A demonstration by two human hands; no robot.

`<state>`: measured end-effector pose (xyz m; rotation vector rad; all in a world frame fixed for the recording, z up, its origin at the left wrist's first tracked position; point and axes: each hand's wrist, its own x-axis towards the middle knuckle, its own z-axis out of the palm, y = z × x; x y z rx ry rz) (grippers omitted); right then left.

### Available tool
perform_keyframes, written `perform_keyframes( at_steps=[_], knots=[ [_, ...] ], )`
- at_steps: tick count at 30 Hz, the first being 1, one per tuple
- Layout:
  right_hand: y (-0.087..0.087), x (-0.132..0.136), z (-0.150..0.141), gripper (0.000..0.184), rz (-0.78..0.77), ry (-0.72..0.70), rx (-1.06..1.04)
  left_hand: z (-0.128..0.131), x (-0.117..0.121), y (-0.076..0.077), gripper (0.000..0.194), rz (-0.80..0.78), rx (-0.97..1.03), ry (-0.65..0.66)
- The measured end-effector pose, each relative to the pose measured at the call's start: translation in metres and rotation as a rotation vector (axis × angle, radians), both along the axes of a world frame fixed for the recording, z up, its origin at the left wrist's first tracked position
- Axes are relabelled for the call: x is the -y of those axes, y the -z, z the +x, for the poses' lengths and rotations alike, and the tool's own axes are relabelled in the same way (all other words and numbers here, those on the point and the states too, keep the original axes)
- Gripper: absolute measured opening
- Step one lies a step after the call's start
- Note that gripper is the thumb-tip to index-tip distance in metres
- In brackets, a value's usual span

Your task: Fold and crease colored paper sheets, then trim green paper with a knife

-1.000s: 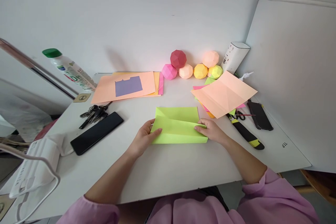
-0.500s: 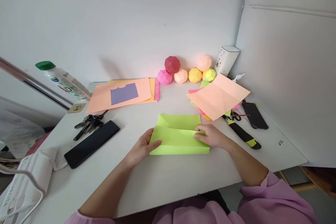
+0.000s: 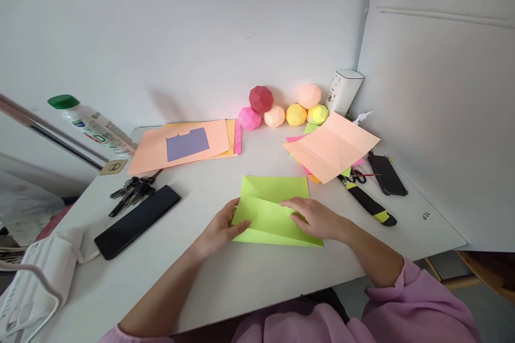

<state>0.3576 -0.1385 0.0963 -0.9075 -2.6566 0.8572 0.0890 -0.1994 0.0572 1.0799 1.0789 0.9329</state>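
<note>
A lime-green sheet of paper (image 3: 261, 220) with crosswise creases lies on the white table before me, its near part folded up over the far part. My left hand (image 3: 221, 229) pinches its left edge, thumb on top and fingers beneath. On the right half, my right hand (image 3: 316, 218) rests over the paper with fingers apart, the fingertips touching the folded edge. Beyond the green paper, to the right, a creased peach sheet (image 3: 333, 147) lies on a stack of coloured papers.
Faceted paper balls (image 3: 261, 99) stand along the wall. At left are stacked peach sheets (image 3: 151, 153), keys (image 3: 134, 190), a black phone (image 3: 137, 222), a bottle (image 3: 96, 126) and a white power strip (image 3: 44, 273). A utility knife (image 3: 370, 203) and dark phone case (image 3: 387, 174) lie right.
My right hand has let go of the right edge and moved left onto the paper's top. The near edge of the green paper has flattened toward me; my left hand keeps its hold.
</note>
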Motion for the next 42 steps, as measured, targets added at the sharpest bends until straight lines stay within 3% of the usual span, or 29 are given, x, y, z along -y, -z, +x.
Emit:
perform_keyframes(
  at_steps=[5,8,13,15,19,21,24,27,30,34,42],
  knots=[
    [0.008,0.0,-0.002,0.04,0.19,-0.1,0.035,0.002,0.001,0.0,0.063,0.004,-0.02,0.026],
    [0.014,0.0,-0.003,0.042,0.214,-0.154,0.082,0.005,0.003,-0.001,0.066,0.0,-0.029,0.045],
    [0.021,0.001,-0.004,0.044,0.234,-0.149,0.139,0.007,0.004,0.012,0.068,0.094,-0.119,-0.076],
    [0.024,0.001,-0.005,0.044,0.275,-0.15,0.164,0.006,0.004,0.018,0.058,0.262,-0.284,-0.148],
    [0.032,0.002,-0.008,0.039,0.364,-0.152,0.201,0.009,0.006,0.017,0.045,0.827,-0.766,-0.23],
    [0.034,0.002,-0.009,0.034,0.396,-0.15,0.216,0.015,0.01,0.009,0.051,1.033,-0.908,-0.16],
    [0.036,0.003,-0.011,0.029,0.43,-0.156,0.227,0.031,0.021,0.001,0.053,1.16,-1.058,0.077],
    [0.036,0.002,-0.012,0.024,0.436,-0.175,0.221,0.043,0.03,0.004,0.055,1.174,-1.232,0.264],
    [0.036,0.001,-0.012,0.024,0.417,-0.183,0.206,0.048,0.035,0.014,0.062,1.145,-1.331,0.332],
    [0.034,0.0,-0.011,0.029,0.394,-0.184,0.18,0.046,0.037,0.022,0.061,1.106,-1.362,0.36],
    [0.033,0.0,-0.012,0.023,0.4,-0.166,0.143,0.049,0.037,0.013,0.045,1.088,-1.273,0.301]
  ],
)
